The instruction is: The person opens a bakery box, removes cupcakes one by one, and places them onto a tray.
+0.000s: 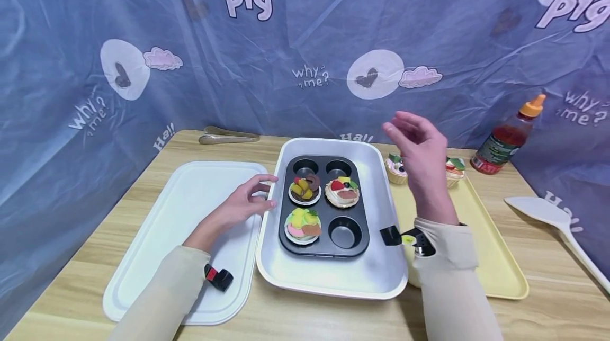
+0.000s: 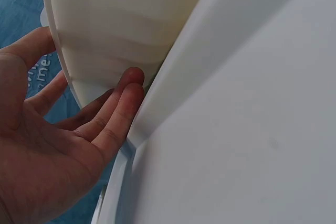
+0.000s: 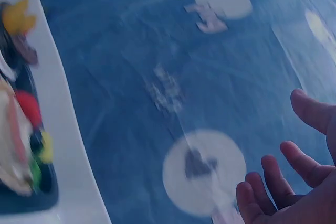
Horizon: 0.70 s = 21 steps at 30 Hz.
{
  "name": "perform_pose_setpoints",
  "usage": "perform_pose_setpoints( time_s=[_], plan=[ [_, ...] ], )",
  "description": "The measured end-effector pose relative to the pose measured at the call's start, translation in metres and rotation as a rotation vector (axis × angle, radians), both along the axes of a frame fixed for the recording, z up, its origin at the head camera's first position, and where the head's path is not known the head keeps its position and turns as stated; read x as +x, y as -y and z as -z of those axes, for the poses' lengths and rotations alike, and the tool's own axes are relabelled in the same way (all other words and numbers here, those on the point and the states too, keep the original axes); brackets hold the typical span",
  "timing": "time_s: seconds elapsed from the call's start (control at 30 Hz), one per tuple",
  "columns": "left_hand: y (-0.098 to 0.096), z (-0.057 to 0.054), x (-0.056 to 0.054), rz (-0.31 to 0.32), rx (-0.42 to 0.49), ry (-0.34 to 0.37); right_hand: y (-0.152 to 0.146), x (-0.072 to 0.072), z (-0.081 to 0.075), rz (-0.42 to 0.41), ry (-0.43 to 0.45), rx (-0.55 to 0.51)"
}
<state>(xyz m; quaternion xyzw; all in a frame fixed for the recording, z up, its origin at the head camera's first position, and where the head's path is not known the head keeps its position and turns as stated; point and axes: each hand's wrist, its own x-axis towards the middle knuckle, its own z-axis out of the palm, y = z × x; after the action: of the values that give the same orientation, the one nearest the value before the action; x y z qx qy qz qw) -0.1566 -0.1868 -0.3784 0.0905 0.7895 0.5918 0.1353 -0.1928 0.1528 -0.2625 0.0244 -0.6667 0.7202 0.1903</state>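
My left hand rests its fingertips at the left rim of a deep white tray, fingers loosely bent; in the left wrist view its fingers lie against the tray's outer wall. Inside the tray sits a dark muffin pan. Three toy tarts fill cups of it: a chocolate-and-yellow fruit tart, a cream tart with red fruit, and a green-and-yellow tart. The right hand is raised above the yellow tray's far end, holding nothing, fingers relaxed and apart from the thumb.
A flat white tray lies at left, with metal tongs behind it. On the right, a yellow tray bears a tart and another tart, partly behind the right hand. A sauce bottle and white spoon stand farther right.
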Motion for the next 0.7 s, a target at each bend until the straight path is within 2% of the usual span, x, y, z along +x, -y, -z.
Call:
perform_pose_setpoints(
  time_s=[0.27, 0.5, 0.7],
  plan=[
    [0.0, -0.002, -0.001, -0.002, 0.008, 0.008, 0.041, 0.013, 0.007, -0.207, 0.0, 0.214],
    [-0.001, -0.001, -0.002, -0.004, -0.016, 0.008, 0.055, 0.017, 0.015, -0.285, 0.033, 0.296],
    [0.0, -0.001, -0.001, 0.002, -0.011, 0.003, 0.064, 0.016, 0.024, -0.357, 0.11, 0.373]
  ],
)
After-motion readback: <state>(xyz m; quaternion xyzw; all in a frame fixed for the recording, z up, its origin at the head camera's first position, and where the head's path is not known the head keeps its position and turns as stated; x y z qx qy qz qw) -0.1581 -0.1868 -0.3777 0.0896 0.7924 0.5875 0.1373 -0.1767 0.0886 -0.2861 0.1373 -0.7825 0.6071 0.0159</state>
